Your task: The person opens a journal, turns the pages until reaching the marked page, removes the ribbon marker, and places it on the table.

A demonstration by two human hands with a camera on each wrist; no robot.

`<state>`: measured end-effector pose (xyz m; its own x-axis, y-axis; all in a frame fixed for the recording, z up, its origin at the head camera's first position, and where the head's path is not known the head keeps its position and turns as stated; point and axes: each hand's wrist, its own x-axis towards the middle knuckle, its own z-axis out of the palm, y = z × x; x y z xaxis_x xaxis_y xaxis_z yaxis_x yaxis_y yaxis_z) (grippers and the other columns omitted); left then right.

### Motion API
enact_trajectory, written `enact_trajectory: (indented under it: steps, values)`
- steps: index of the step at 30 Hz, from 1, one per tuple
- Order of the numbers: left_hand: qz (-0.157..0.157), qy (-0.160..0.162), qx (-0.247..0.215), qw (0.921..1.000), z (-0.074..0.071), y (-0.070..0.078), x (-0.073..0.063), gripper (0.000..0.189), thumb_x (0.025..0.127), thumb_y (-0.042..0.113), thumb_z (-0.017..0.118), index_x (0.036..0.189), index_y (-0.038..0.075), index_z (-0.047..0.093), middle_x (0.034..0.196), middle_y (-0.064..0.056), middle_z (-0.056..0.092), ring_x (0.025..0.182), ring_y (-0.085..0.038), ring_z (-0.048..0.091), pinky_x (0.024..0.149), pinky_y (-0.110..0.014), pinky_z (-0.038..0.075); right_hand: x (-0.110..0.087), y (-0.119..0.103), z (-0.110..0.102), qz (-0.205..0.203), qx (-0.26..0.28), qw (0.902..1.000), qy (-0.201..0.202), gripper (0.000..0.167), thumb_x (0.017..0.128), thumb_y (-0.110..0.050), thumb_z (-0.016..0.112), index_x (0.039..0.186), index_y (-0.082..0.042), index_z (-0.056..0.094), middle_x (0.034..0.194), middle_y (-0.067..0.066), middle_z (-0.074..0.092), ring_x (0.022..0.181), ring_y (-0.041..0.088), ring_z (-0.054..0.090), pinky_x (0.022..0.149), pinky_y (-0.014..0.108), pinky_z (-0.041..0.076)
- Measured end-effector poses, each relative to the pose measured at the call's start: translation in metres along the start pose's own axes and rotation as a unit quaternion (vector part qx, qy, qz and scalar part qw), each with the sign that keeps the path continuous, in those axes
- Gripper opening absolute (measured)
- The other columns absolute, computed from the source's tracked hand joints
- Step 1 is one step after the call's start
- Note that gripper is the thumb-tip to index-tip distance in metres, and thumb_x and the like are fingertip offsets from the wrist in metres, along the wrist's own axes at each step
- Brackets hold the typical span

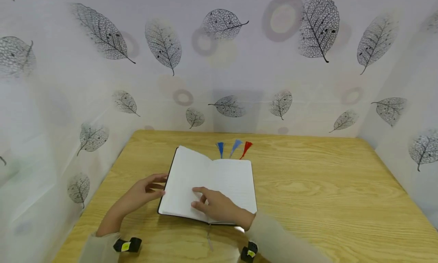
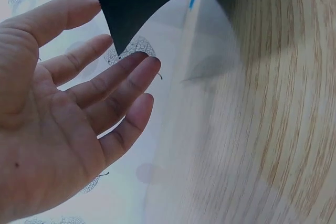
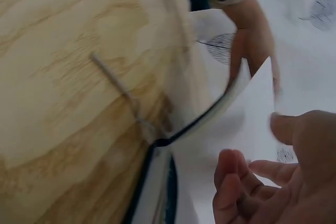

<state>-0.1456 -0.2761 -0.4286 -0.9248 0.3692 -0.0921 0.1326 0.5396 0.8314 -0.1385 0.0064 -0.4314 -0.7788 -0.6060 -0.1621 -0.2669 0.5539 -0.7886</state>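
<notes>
A dark-covered notebook lies open with blank-looking white pages, its left side lifted off the table. Beside the left edge, my left hand has loosely extended fingers, the thumb touching the edge. The left wrist view shows the raised dark cover at those fingertips. Over the left page and the middle reaches my right hand, index finger and thumb apart, the other fingers bent with nothing visible between them. In the right wrist view, the white page stands up near the right thumb; exact contact is unclear.
Dark blue, light blue and red tassels stick out past the notebook's top edge. A thin grey ribbon hangs from its bottom onto the wooden table. Leaf-patterned sheets surround the table's back and sides.
</notes>
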Motion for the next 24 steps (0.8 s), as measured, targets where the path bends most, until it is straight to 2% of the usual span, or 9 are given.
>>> enact_trajectory:
  steps: [3, 6, 8, 11, 15, 17, 20, 24]
  values:
    - [0.007, -0.006, -0.004, 0.9999, -0.002, 0.0, -0.001, 0.056, 0.096, 0.022, 0.061, 0.143, -0.001, 0.041, 0.138, -0.027, 0.048, 0.116, -0.038, 0.057, 0.085, -0.023, 0.051, 0.001, -0.003, 0.01, 0.007, -0.099, 0.9948, 0.023, 0.052, 0.093, -0.033, 0.063, 0.14, -0.016, 0.049, 0.08, -0.009, 0.058, 0.06, 0.002, 0.045, 0.052, 0.021, 0.039]
    - [0.01, -0.004, -0.001, 0.9999, -0.003, 0.001, -0.001, 0.053, 0.097, 0.022, 0.058, 0.143, -0.001, 0.041, 0.137, -0.027, 0.049, 0.114, -0.038, 0.057, 0.084, -0.023, 0.051, 0.003, -0.004, 0.018, 0.005, -0.157, 0.9872, 0.029, 0.053, 0.094, -0.033, 0.063, 0.142, -0.017, 0.047, 0.076, -0.011, 0.051, 0.062, 0.002, 0.044, 0.053, 0.021, 0.039]
    - [0.005, 0.0, 0.0, 1.0, -0.002, 0.002, 0.0, 0.052, 0.099, 0.023, 0.056, 0.143, 0.0, 0.041, 0.135, -0.027, 0.051, 0.114, -0.037, 0.057, 0.082, -0.024, 0.051, 0.002, -0.005, 0.021, 0.002, -0.187, 0.9819, 0.031, 0.053, 0.095, -0.033, 0.061, 0.142, -0.017, 0.046, 0.079, -0.009, 0.052, 0.066, 0.002, 0.047, 0.056, 0.022, 0.041]
    - [-0.009, 0.008, 0.002, 0.9999, 0.0, 0.003, 0.003, 0.051, 0.098, 0.027, 0.056, 0.143, 0.005, 0.042, 0.129, -0.024, 0.055, 0.109, -0.032, 0.06, 0.079, -0.026, 0.052, 0.002, -0.007, 0.024, -0.005, -0.229, 0.9727, 0.038, 0.052, 0.095, -0.034, 0.06, 0.142, -0.017, 0.046, 0.097, -0.003, 0.063, 0.079, 0.006, 0.059, 0.062, 0.025, 0.048]
    - [-0.02, 0.003, 0.028, 0.9994, 0.005, 0.003, 0.011, 0.054, 0.094, 0.03, 0.062, 0.141, 0.009, 0.046, 0.118, -0.018, 0.059, 0.095, -0.02, 0.06, 0.073, -0.027, 0.051, 0.003, -0.008, 0.027, -0.007, -0.262, 0.9639, 0.044, 0.051, 0.095, -0.034, 0.06, 0.141, -0.015, 0.046, 0.121, 0.006, 0.063, 0.097, 0.016, 0.066, 0.068, 0.031, 0.054]
    - [-0.03, -0.002, 0.042, 0.9986, 0.008, 0.003, 0.014, 0.055, 0.092, 0.032, 0.066, 0.139, 0.01, 0.049, 0.11, -0.013, 0.06, 0.087, -0.015, 0.056, 0.069, -0.025, 0.048, 0.003, -0.008, 0.029, -0.007, -0.269, 0.9623, 0.042, 0.051, 0.095, -0.034, 0.06, 0.141, -0.015, 0.046, 0.121, 0.006, 0.063, 0.096, 0.017, 0.066, 0.067, 0.031, 0.054]
    - [-0.04, -0.011, 0.048, 0.998, 0.013, 0.003, 0.017, 0.056, 0.089, 0.031, 0.069, 0.138, 0.009, 0.051, 0.098, -0.008, 0.057, 0.08, -0.014, 0.05, 0.064, -0.024, 0.044, 0.004, -0.007, 0.031, -0.008, -0.274, 0.9609, 0.04, 0.051, 0.095, -0.034, 0.06, 0.141, -0.015, 0.047, 0.118, 0.006, 0.064, 0.09, 0.016, 0.066, 0.064, 0.03, 0.053]
    - [-0.047, -0.01, 0.046, 0.9978, 0.018, 0.003, 0.018, 0.059, 0.086, 0.03, 0.072, 0.137, 0.01, 0.052, 0.094, -0.007, 0.052, 0.078, -0.016, 0.046, 0.062, -0.024, 0.041, 0.005, -0.008, 0.029, -0.01, -0.286, 0.9577, 0.031, 0.051, 0.095, -0.036, 0.059, 0.141, -0.017, 0.046, 0.118, 0.005, 0.064, 0.09, 0.015, 0.066, 0.064, 0.03, 0.053]
